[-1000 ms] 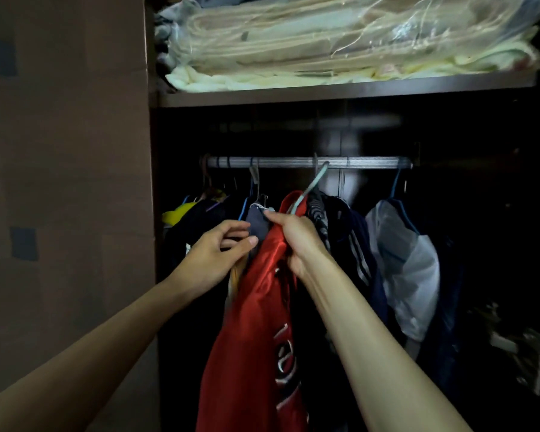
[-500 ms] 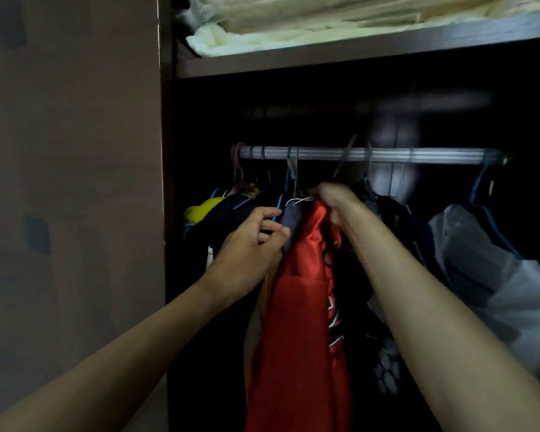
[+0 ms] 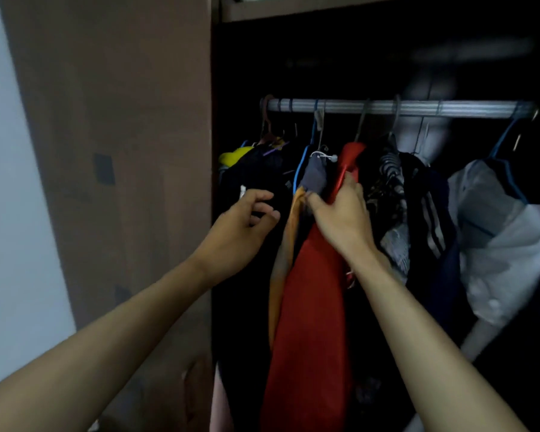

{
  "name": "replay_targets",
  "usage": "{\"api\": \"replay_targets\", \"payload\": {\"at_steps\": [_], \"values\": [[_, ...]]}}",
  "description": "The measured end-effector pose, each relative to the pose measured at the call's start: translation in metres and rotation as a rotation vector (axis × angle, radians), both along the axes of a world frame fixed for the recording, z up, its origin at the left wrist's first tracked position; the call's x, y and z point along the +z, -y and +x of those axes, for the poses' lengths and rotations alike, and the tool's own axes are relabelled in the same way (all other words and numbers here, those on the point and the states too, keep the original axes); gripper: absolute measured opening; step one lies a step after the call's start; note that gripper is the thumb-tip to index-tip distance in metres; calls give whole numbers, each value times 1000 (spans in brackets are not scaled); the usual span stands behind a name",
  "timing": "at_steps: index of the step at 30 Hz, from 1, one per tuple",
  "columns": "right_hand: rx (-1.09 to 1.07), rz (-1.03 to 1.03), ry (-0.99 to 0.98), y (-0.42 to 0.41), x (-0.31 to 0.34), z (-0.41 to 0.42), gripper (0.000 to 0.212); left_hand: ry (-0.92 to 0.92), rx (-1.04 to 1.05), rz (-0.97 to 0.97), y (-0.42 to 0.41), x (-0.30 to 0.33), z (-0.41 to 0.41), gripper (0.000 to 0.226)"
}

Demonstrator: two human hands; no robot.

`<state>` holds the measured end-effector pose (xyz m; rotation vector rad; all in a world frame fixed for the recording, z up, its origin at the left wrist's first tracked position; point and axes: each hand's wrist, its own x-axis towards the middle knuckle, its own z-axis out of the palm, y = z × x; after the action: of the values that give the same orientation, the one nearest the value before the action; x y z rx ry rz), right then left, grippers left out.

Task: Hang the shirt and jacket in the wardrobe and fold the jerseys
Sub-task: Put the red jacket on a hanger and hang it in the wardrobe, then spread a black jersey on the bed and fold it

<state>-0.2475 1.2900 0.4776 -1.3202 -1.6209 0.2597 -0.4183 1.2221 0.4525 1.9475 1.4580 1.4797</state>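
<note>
Both forearms are bare up to the frame's edge, no sleeves showing. The left hand (image 3: pixel 243 226) and right hand (image 3: pixel 343 213) wear nothing.

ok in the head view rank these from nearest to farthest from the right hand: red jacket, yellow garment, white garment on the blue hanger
1. red jacket: in the right hand itself, gripped near its top edge.
2. yellow garment: up and to the left, at the rail's left end, beyond the left hand.
3. white garment: far right end of the rail.
</note>
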Motion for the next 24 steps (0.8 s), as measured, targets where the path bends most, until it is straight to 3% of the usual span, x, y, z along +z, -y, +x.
{"api": "replay_targets", "payload": {"at_steps": [5,9,13,15,18,21,24], "values": [[78,76,73,83,-54,-22,85,-33,56,-51,104,-23,-34,27],[93,-187,66,113,-109,-15,62,-81,183,-154,209,-57,-65,39],[-14,-493,463,153,-168,-1,75,-64,297,-275,307,-89,-84,35],[11,-598,683,182,-186,-8,71,-49,336,-324,349,-100,-87,34],[269,-621,756,239,-196,-50,60,-4,413,-371,399,-116,-95,32],[603,-526,734,308,-199,-111,66,26,511,-412,444,-133,-111,30],[845,-403,761,372,-205,-173,58,74,637,-456,496,-147,-131,35]]}}
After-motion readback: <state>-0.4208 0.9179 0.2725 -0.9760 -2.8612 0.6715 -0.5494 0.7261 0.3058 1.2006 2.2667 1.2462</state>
